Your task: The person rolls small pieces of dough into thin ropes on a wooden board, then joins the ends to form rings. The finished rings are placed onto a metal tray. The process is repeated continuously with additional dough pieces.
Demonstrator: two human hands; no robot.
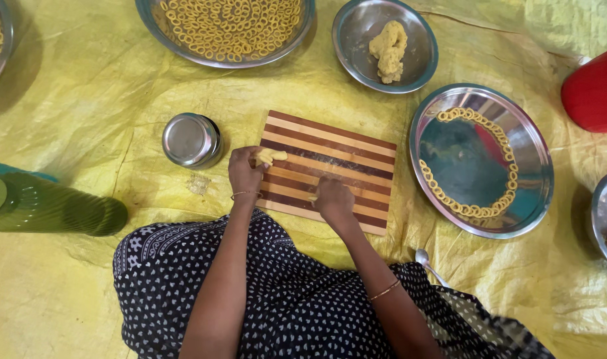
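Both my forearms reach forward, bangle at each wrist. My left hand [245,171] curled, fingers pinched shut. My right hand [332,199] palm-down, fingers bent, pressing low.

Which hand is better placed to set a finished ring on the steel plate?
Probably the right hand: it lies nearer the steel plate, while the left hand holds a dough lump.

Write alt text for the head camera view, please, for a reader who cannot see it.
A person's left hand holds a lump of yellow dough while the right hand presses on a striped wooden cutting board laid on a yellow plastic sheet. Around it are a steel plate rimmed with dough rings, a steel bowl of dough and a large steel bowl of rings.
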